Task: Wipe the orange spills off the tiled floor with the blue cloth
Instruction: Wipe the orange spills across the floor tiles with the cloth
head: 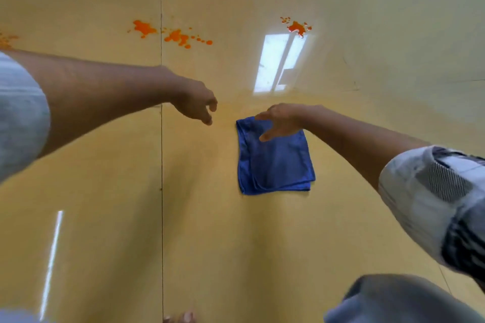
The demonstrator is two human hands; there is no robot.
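A folded blue cloth [274, 162] lies flat on the glossy yellowish tiled floor [199, 217]. My right hand [279, 120] hovers over the cloth's far edge, fingers spread, holding nothing. My left hand [195, 102] hangs a little left of the cloth with loosely curled fingers and nothing in it. Farther away, an orange spill [174, 35] is splattered across a tile seam. A second orange spill [296, 27] sits beyond the cloth. More orange smear [6, 40] shows at the left edge.
A dark tile seam [161, 191] runs down the floor left of the cloth. Bright window reflections [278, 64] glare on the tiles. My bent knee in grey trousers [393, 301] and my toes [183, 318] are at the bottom.
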